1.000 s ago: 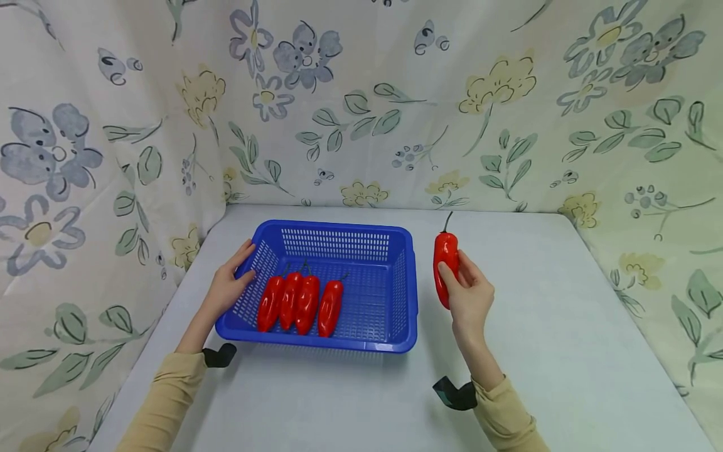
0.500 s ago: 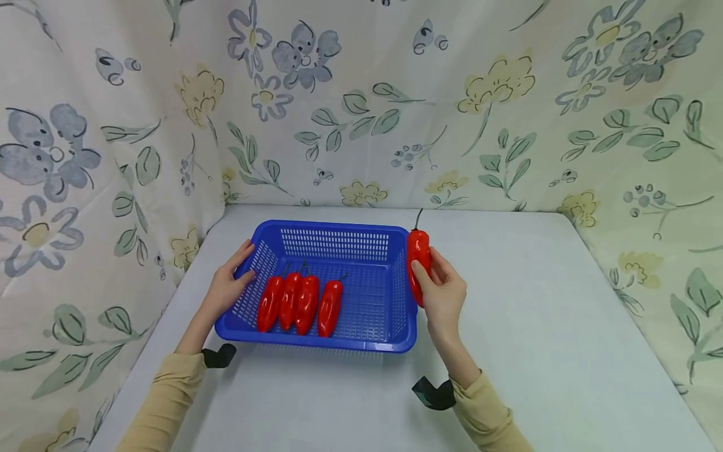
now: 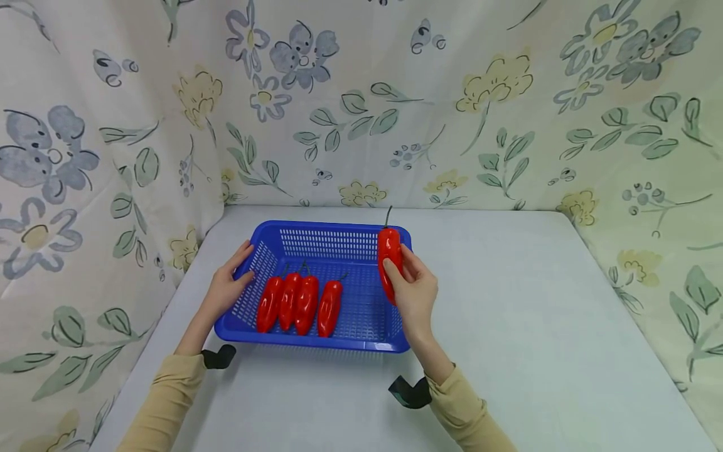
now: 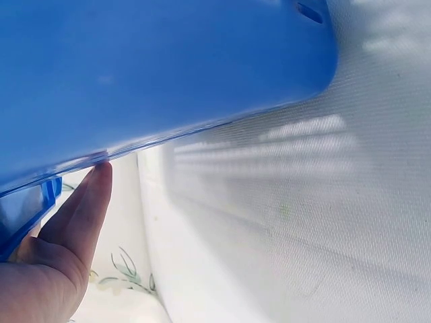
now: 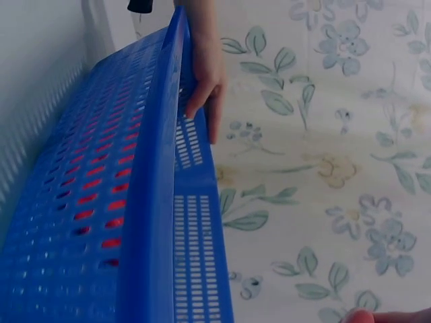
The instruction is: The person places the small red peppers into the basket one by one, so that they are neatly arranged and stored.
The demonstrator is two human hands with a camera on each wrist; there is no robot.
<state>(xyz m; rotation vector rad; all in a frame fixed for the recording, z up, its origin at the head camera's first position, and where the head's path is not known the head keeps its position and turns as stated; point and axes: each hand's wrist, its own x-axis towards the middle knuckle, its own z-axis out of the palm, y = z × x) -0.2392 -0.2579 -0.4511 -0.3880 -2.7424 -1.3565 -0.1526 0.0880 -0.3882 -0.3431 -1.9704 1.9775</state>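
A blue plastic basket (image 3: pixel 333 344) with perforated walls stands on the table. On its left rim rests my left hand (image 3: pixel 227 285), thumb over the inside edge and fingers along the outside, pinching the rim. In the left wrist view the left hand (image 4: pixel 64 252) shows against the basket's blue wall (image 4: pixel 168 67). Several glossy red chili peppers (image 3: pixel 305 306) lie side by side in the basket's left half. My right hand (image 3: pixel 415 292) pinches another red chili pepper (image 3: pixel 388 251) upright, stem up, over the basket's right side. Only a fingertip of it shows in the right wrist view.
The white table (image 3: pixel 536 326) extends right and in front of the basket. A floral curtain (image 3: pixel 361 125) hangs behind and along both sides. Black straps (image 3: pixel 410 393) sit at both wrists.
My right hand has carried its chili pepper left, from beside the basket to over its right side. The left hand and the peppers in the basket have stayed put.
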